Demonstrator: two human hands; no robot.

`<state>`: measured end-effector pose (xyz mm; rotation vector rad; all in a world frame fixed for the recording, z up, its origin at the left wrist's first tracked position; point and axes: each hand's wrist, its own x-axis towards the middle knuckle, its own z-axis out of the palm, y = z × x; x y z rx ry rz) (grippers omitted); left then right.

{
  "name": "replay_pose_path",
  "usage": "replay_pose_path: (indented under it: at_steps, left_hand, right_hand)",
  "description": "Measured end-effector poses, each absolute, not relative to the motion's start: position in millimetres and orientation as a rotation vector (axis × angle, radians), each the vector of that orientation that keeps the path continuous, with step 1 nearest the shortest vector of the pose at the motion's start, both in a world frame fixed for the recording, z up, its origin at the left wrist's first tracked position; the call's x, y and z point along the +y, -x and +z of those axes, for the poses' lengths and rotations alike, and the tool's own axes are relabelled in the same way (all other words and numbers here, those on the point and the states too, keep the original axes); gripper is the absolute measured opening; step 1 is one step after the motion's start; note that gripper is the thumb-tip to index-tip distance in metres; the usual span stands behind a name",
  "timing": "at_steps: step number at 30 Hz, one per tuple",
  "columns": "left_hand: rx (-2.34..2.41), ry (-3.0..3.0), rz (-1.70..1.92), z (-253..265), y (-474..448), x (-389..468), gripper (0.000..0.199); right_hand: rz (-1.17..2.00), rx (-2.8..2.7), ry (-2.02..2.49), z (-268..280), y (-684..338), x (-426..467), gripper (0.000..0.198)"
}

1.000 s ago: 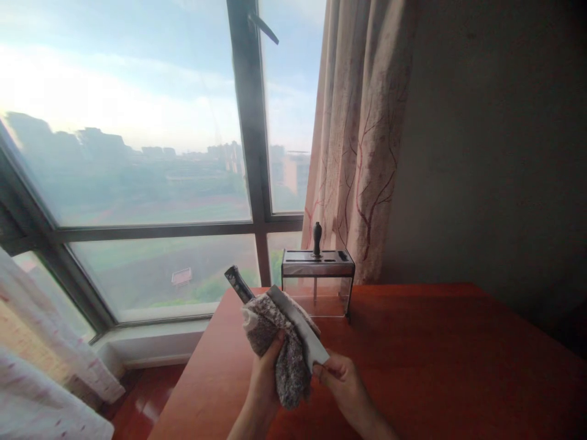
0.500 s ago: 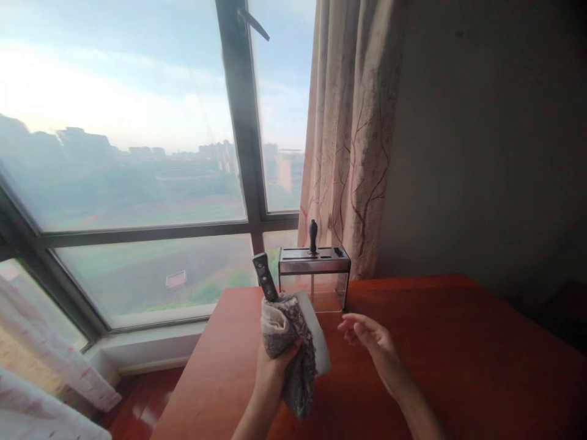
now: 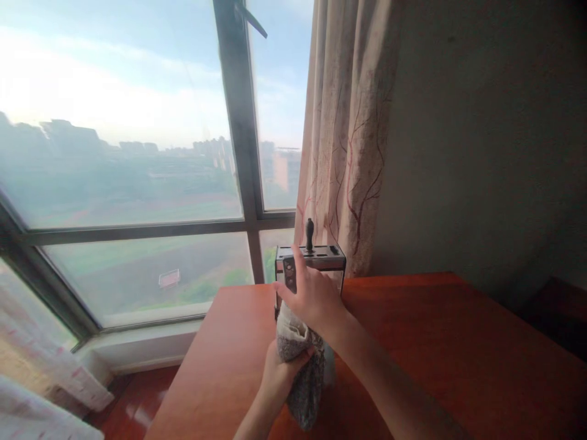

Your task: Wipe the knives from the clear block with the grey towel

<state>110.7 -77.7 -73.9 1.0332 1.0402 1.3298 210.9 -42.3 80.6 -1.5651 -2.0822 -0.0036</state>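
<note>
My left hand [image 3: 280,370] is closed round a grey-and-white cloth [image 3: 306,391] that is folded over the blade of a cleaver. The cleaver's black riveted handle [image 3: 290,273] points up out of the cloth. Only a pale strip of the blade shows at the cloth's right side. My right hand [image 3: 316,296] is at the handle, its thumb and index finger stretched out and apart on either side of it. Its other fingers are partly hidden. Behind the hands stands a knife block [image 3: 328,261] with a slotted metal top, clear sides and one black-handled knife [image 3: 309,235] in it.
The reddish-brown wooden table [image 3: 435,348] reaches from the front to the window side. A large window [image 3: 137,232] with dark frames is at the left and ahead. A patterned beige curtain [image 3: 348,140] hangs behind the block, beside a dark wall [image 3: 481,153].
My right hand has moved left and up from beside the cloth to the cleaver's handle. My left hand with the cloth and cleaver has shifted slightly right and down.
</note>
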Motion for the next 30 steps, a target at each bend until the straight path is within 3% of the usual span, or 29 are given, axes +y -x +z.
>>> replay_pose_path:
  at_steps: [5, 17, 24, 30]
  left_hand:
    - [1.117, -1.179, 1.330, -73.9, -114.2, -80.3, 0.035]
    - [1.068, -1.352, 1.308, -80.3, -112.9, -80.2, 0.030]
    - [1.093, -0.823, 1.303, -89.3, -110.5, -71.1, 0.050]
    - [0.789, -0.407, 1.170, -103.7, -108.4, -66.4, 0.058]
  right_hand:
    - [-0.103, -2.116, 1.678, 90.7, -211.1, -35.8, 0.056]
    - [-0.266, -1.856, 1.418, 161.9, -233.5, 11.8, 0.054]
    - [-0.420, -1.795, 1.215, 223.8, -225.6, 28.8, 0.060]
    - [-0.474, -1.860, 1.202, 233.8, -205.9, 47.7, 0.063]
